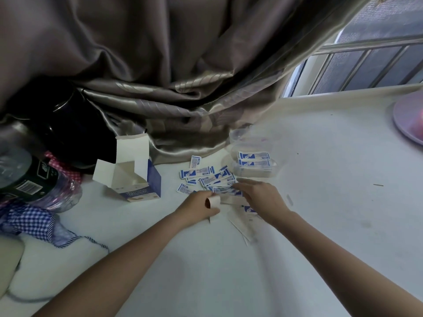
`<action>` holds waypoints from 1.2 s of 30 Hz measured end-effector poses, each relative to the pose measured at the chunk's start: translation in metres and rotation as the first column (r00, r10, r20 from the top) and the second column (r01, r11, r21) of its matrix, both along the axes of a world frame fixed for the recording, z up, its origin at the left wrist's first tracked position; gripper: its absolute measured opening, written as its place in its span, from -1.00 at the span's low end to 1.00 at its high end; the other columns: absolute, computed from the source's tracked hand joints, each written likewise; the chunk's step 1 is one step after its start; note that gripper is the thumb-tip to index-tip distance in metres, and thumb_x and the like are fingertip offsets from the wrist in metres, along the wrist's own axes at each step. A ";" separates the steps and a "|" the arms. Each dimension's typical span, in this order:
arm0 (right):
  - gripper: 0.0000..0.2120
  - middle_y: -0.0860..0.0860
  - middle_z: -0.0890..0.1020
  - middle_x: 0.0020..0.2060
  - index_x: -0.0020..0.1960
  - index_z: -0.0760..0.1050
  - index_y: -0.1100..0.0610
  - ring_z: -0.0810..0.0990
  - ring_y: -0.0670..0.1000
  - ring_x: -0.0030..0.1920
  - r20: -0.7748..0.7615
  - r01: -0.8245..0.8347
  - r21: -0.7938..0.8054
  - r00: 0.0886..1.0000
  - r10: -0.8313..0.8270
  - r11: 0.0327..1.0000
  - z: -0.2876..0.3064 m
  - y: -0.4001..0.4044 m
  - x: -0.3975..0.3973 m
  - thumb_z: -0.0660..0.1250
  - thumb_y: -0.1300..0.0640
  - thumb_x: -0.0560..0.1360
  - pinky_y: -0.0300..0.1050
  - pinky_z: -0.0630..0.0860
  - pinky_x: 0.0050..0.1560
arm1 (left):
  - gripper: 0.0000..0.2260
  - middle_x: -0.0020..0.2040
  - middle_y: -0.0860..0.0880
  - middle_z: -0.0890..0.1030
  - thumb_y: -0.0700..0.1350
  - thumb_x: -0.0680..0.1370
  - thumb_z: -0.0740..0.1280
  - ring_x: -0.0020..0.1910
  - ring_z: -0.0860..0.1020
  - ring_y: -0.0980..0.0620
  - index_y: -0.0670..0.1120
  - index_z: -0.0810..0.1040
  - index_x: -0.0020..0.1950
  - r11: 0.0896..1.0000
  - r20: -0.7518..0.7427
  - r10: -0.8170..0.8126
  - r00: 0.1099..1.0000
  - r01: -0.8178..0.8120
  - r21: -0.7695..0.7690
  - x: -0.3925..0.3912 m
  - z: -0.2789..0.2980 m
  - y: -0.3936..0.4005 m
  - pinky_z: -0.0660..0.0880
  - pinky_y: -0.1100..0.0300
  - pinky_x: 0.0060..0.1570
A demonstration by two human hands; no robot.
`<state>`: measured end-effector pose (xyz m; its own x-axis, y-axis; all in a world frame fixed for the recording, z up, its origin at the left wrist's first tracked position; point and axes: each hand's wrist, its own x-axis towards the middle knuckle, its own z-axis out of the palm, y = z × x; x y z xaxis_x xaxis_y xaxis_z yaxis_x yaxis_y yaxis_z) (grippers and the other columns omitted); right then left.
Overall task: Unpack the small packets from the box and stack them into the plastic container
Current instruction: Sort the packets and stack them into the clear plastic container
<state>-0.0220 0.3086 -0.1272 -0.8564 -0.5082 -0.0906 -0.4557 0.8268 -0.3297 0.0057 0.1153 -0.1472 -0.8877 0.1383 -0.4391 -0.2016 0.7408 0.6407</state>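
Left hand [200, 205] gripping curled paper [214, 200], right hand [258, 196] seemingly pinching packets [207, 178] beside it.

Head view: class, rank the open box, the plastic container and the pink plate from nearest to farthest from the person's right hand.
From the right hand:
1. Plastic container, just beyond the hand.
2. Open box, off to the left.
3. Pink plate, far right edge.

packets [197, 161]: "创口贴" in blue | box [139, 192]: print blurred (unreadable)
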 end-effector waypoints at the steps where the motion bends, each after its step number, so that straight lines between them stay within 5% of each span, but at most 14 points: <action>1: -0.61 -0.08 0.41 0.39 0.26 0.48 -0.06 0.63 0.18 0.00 0.023 -0.008 0.006 1.000 0.008 1.000 -0.003 0.000 0.003 0.19 0.27 0.52 -0.01 0.55 -0.14 | -0.85 -0.23 0.02 0.49 -0.10 0.46 0.40 -0.33 0.42 0.15 -0.07 0.50 -0.02 0.998 -0.002 0.061 0.998 -0.061 0.019 -0.001 0.001 -0.004 0.31 0.34 -0.37; 3: -0.53 -0.12 0.14 0.51 0.34 0.39 -0.10 0.61 0.17 0.03 0.083 -0.029 0.091 0.996 0.022 0.995 -0.007 0.001 0.009 0.15 0.29 0.53 -0.05 0.51 -0.19 | -0.86 -0.27 -0.01 0.47 -0.13 0.46 0.39 -0.38 0.39 0.15 -0.07 0.45 -0.09 0.986 -0.009 0.162 0.987 -0.161 0.032 -0.003 0.003 -0.012 0.29 0.36 -0.43; 5: -0.45 -0.09 0.09 0.51 0.40 0.29 -0.13 0.59 0.14 0.05 0.120 -0.087 0.161 0.990 0.068 0.983 -0.009 0.002 0.013 0.13 0.33 0.51 -0.08 0.44 -0.28 | -0.86 -0.28 -0.04 0.47 -0.15 0.47 0.38 -0.41 0.40 0.10 -0.07 0.42 -0.12 0.958 -0.018 0.283 0.959 -0.281 0.061 -0.004 0.006 -0.018 0.30 0.38 -0.51; 8: -0.44 -0.05 0.24 0.42 0.38 0.33 -0.06 0.59 0.12 -0.04 0.133 -0.061 0.107 0.990 0.047 0.992 -0.009 0.003 0.011 0.15 0.38 0.47 -0.09 0.45 -0.28 | -0.87 -0.36 -0.06 0.48 -0.16 0.45 0.41 -0.50 0.41 0.06 -0.12 0.46 -0.19 0.896 0.023 0.417 0.908 -0.415 0.159 -0.006 0.008 -0.017 0.32 0.36 -0.56; 10: -0.60 0.01 0.43 0.29 0.29 0.44 0.06 0.58 0.03 -0.09 0.173 0.114 -0.083 0.980 -0.098 0.990 -0.003 0.000 0.007 0.13 0.35 0.52 -0.15 0.49 -0.19 | -0.85 -0.42 -0.08 0.51 -0.19 0.42 0.45 -0.56 0.43 0.05 -0.11 0.48 -0.20 0.845 0.121 0.444 0.888 -0.460 0.274 -0.007 0.011 -0.009 0.35 0.26 -0.49; 12: -0.76 0.02 0.60 0.01 0.16 0.52 0.14 0.56 -0.08 -0.25 0.428 0.345 -0.302 0.882 -0.197 0.889 0.007 -0.008 0.006 0.13 0.23 0.58 -0.18 0.49 -0.29 | -0.84 -0.39 -0.11 0.56 -0.19 0.40 0.47 -0.52 0.49 0.04 -0.13 0.54 -0.09 0.781 0.229 0.435 0.871 -0.491 0.386 -0.008 0.015 0.002 0.42 0.20 -0.41; 14: -0.82 0.00 0.59 -0.21 0.06 0.52 0.18 0.53 -0.09 -0.39 0.681 0.501 -0.387 0.722 -0.126 0.774 0.012 -0.014 0.008 0.18 0.14 0.58 -0.18 0.45 -0.46 | -0.78 -0.31 -0.11 0.59 -0.19 0.45 0.43 -0.48 0.54 0.09 -0.20 0.55 0.06 0.706 0.305 0.419 0.855 -0.519 0.482 -0.009 0.020 0.013 0.50 0.23 -0.37; 18: -0.95 0.13 0.55 -0.34 -0.13 0.50 0.22 0.40 -0.08 -0.53 0.777 0.663 -0.400 0.612 -0.150 0.633 0.014 -0.015 0.007 0.32 0.24 0.50 -0.26 0.30 -0.53 | -0.86 -0.25 -0.11 0.57 -0.30 0.50 0.35 -0.50 0.55 0.20 -0.21 0.49 0.05 0.580 0.382 0.418 0.824 -0.566 0.585 -0.011 0.025 0.024 0.52 0.36 -0.43; 25: -0.96 0.02 0.40 -0.50 -0.15 0.57 0.17 0.26 -0.07 -0.52 0.805 0.728 -0.426 0.576 -0.143 0.537 0.015 -0.008 0.005 0.36 0.24 0.48 -0.26 0.19 -0.53 | -0.88 -0.42 0.02 0.60 -0.18 0.32 0.42 -0.38 0.50 0.01 -0.03 0.52 -0.23 0.743 0.237 0.397 0.887 -0.462 0.485 -0.009 0.032 0.021 0.45 0.11 -0.20; 28: -0.80 0.10 0.53 -0.45 -0.15 0.53 0.18 0.43 -0.04 -0.55 0.855 0.787 -0.439 0.514 -0.067 0.434 0.017 -0.011 0.006 0.16 0.32 0.55 -0.27 0.31 -0.54 | -0.79 -0.27 0.04 0.59 -0.23 0.36 0.43 -0.26 0.54 -0.07 0.00 0.44 -0.31 0.804 0.068 0.373 0.925 -0.359 0.474 -0.008 0.030 0.023 0.46 0.03 -0.13; 30: -0.75 0.21 0.63 -0.31 -0.09 0.51 0.26 0.61 0.05 -0.39 0.886 0.835 -0.456 0.460 0.065 0.307 0.019 -0.013 0.006 0.06 0.34 0.55 -0.24 0.53 -0.40 | -0.78 -0.12 0.10 0.49 -0.25 0.45 0.37 -0.16 0.54 -0.05 0.00 0.38 -0.26 0.958 -0.202 0.180 0.963 -0.124 0.260 -0.004 0.027 0.022 0.47 0.10 -0.09; 32: -0.79 0.25 0.62 -0.23 0.00 0.51 0.33 0.63 0.10 -0.26 0.872 0.820 -0.486 0.477 0.108 0.301 0.017 -0.012 0.004 0.10 0.31 0.56 -0.23 0.60 -0.21 | -0.87 -0.01 0.15 0.38 -0.16 0.49 0.35 -0.16 0.52 0.01 -0.03 0.40 -0.14 0.995 -0.356 -0.095 0.930 0.095 -0.017 0.001 0.026 0.021 0.45 0.12 -0.13; 36: -0.86 0.15 0.63 -0.23 -0.02 0.50 0.24 0.61 0.09 -0.24 0.810 0.767 -0.513 0.581 -0.077 0.387 0.011 -0.012 0.001 0.36 0.37 0.44 -0.16 0.60 -0.12 | -0.83 0.13 0.18 0.35 -0.07 0.47 0.36 -0.03 0.52 0.09 0.01 0.41 0.00 0.981 -0.351 -0.193 0.916 0.184 -0.060 0.004 0.023 0.018 0.48 0.12 -0.08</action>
